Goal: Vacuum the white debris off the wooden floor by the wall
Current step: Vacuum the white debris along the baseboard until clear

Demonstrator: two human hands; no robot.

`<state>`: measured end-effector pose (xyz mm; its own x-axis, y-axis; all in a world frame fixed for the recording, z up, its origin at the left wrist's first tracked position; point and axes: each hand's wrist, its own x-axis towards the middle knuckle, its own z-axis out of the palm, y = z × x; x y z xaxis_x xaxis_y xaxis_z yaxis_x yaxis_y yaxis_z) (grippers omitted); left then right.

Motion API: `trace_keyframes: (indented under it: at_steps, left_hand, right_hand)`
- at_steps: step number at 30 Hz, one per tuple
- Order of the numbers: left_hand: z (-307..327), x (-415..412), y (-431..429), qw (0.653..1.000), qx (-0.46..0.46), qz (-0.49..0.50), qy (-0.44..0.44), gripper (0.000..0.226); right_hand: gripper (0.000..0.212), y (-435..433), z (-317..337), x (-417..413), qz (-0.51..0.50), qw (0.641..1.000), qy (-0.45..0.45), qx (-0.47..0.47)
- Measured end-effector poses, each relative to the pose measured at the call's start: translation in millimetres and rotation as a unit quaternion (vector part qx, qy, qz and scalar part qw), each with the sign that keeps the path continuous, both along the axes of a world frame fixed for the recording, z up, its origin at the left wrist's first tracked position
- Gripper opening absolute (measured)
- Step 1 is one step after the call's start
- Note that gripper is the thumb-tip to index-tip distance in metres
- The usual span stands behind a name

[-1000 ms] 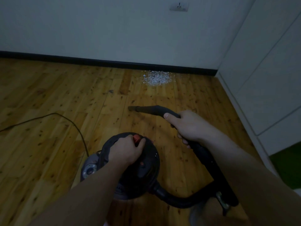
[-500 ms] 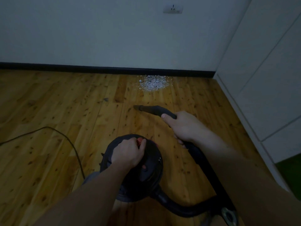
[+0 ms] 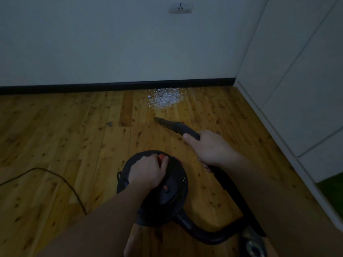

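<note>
Here, the person's left hand (image 3: 146,173) is wrapped around the top handle of a round black vacuum cleaner (image 3: 167,193), and its grip is closed on that handle. A small red button (image 3: 161,157) peeks out just by the thumb. The right hand (image 3: 207,147) is closed around the black hose nozzle (image 3: 172,125), with the thumb lying along the top.

The nozzle's thin tip points toward 11 o'clock from the right hand. The white debris (image 3: 165,98) lies in a little pile on the wooden floor (image 3: 65,130), at about 12 o'clock from the nozzle tip. The tip is near the pile but not touching it. There is a strip of bare floor between them. From the right hand, the pile sits at about 11 o'clock, farther off.

The pile lies right up against the black baseboard (image 3: 74,88) at the bottom of the white wall (image 3: 111,43). A wall socket (image 3: 180,7) is high up at 12 o'clock from the pile.

The black hose (image 3: 213,236) curls from the vacuum's bottom around to 5 o'clock. A thin power cord (image 3: 61,179) trails off at 9 o'clock from the vacuum. White cabinet panels (image 3: 300,80) stand at 3 o'clock.
</note>
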<state>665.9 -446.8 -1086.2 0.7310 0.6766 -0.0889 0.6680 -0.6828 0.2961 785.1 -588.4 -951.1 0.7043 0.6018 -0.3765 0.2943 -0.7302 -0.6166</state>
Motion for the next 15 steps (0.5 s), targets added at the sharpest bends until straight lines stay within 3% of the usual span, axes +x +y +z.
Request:
trace_keyframes:
  at_steps: [12,15]
  left_hand:
    - [-0.8,22.1,32.0,0.998,-0.067,-0.012,0.001,0.055]
    - [2.5,25.2,33.3,0.999,-0.049,-0.018,-0.005,0.054]
  right_hand:
    - [0.059,44.3,-0.5,24.4,-0.002,1.000,0.012,-0.009]
    - [0.061,37.4,1.0,25.6,-0.006,1.000,0.009,-0.017]
